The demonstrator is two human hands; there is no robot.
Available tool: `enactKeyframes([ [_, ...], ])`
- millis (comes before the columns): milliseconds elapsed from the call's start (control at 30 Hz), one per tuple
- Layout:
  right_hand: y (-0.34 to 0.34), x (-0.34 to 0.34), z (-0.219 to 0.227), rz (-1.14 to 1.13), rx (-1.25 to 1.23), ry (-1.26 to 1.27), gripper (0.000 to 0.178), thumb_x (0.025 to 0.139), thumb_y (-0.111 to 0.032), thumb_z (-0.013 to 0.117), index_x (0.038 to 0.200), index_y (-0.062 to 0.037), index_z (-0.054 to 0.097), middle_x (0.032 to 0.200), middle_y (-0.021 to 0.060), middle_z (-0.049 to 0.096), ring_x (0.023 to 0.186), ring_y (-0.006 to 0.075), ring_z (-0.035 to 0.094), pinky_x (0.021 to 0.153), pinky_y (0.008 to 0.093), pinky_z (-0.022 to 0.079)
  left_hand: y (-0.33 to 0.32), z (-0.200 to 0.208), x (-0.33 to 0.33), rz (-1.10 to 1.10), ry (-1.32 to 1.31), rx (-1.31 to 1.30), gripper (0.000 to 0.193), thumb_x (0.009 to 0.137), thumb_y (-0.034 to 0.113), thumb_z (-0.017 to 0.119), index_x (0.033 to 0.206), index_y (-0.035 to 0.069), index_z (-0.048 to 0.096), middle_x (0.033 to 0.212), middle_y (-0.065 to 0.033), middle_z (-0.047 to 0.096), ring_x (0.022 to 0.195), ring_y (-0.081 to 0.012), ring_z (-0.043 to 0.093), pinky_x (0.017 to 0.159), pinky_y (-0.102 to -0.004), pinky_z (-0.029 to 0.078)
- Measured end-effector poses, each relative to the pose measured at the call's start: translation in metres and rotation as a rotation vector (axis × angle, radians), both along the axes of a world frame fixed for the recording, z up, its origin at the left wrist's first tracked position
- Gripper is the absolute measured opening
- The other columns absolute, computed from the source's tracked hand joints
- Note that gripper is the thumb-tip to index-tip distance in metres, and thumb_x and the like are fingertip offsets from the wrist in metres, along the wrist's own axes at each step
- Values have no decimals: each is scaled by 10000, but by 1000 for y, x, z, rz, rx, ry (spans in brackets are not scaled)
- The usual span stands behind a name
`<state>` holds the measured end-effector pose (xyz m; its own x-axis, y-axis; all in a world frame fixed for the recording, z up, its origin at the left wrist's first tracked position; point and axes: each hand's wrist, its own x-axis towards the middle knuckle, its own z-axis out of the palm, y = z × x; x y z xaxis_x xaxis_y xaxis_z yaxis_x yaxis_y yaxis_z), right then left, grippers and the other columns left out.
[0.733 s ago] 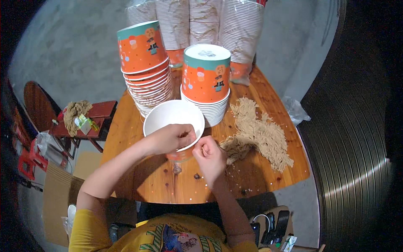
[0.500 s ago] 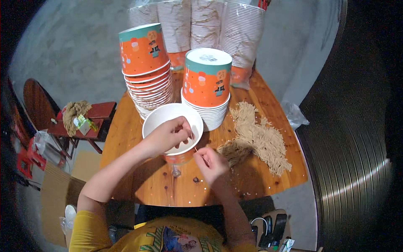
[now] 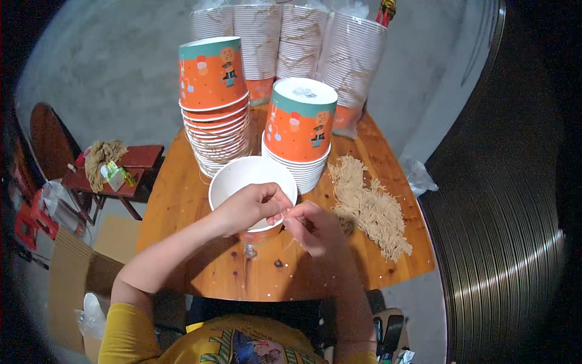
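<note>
An upright paper bucket (image 3: 225,181), white inside and orange outside, stands at the near middle of the table. Over its near right rim my left hand (image 3: 254,207) is closed in a pinch, its fingertips almost meeting those of my right hand (image 3: 315,228). The right hand pinches a thin pale string (image 3: 291,244), whose end trails below the fingers. What lies between the left fingertips is too small to make out. Just behind the bucket stands a stack of upside-down orange and green paper buckets (image 3: 301,130); a taller stack (image 3: 212,76) wound with string rises to its left.
A heap of tan strings (image 3: 370,209) lies at the right of the wooden table (image 3: 212,273). Several plastic-wrapped bucket stacks (image 3: 257,45) line the back. A red bench (image 3: 136,159) stands at left, a ribbed metallic surface (image 3: 503,242) at right.
My right hand has risen and moved in to meet the left one. The left hand has dropped slightly toward the bucket's near rim. The whole view has shifted a little.
</note>
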<state>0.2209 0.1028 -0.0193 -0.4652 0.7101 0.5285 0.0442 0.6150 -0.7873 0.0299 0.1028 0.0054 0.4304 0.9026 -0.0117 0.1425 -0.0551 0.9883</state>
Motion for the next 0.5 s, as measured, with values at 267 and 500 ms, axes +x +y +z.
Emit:
enactKeyframes([
  [267,1,-1,-1,-208,-88,-90,113,821,-83,663,838,-50,557,609,-32,480,529,55,439,475,225,367,4,0,-2,51,-112,-91,166,934,54,442,1050,-37,519,855,-67,581,732,-117,563,698,-244,481],
  [500,-5,-3,-2,-322,251,-198,97,814,-108,665,794,-75,576,582,0,488,521,77,458,483,255,388,0,1,-1,-16,-125,-68,193,907,19,463,1092,-31,490,907,-71,580,770,-118,571,734,-238,482],
])
